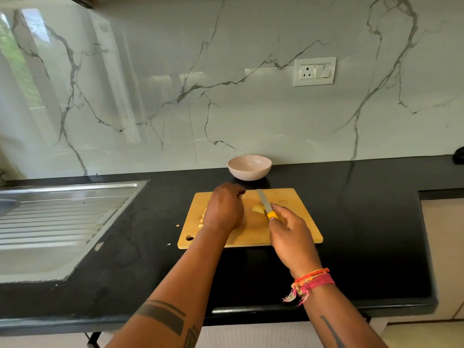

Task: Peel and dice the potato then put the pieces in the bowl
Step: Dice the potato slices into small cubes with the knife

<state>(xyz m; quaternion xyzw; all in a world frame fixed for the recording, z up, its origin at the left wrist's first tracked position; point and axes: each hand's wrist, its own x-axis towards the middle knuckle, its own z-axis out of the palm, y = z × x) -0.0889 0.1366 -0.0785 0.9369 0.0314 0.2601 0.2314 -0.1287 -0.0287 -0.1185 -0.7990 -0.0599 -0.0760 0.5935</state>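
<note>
Potato (258, 209) chunk lies mid-board (296, 222), touching the knife (265, 203) gripped by the right hand (291, 237), the nearer; left hand (224, 209) lies curled over cut pieces (202, 218); its grip is hidden. Bowl (249, 167) sits behind.

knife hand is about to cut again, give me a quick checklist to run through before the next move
1. Knife gripped: ok, the right hand holds the yellow handle, blade pointing away over the board.
2. Potato piece under the blade: ok, it lies beside the blade on the board.
3. Left hand away from the blade: ok, it rests on the board to the left, with a gap to the knife.
4. What the left hand holds: cannot tell, its fingers are hidden.
5. Diced bits kept on the board: not ok, one bit lies on the counter.
6. Bowl ready: ok, upright behind the board; no pieces visible in it.
</note>
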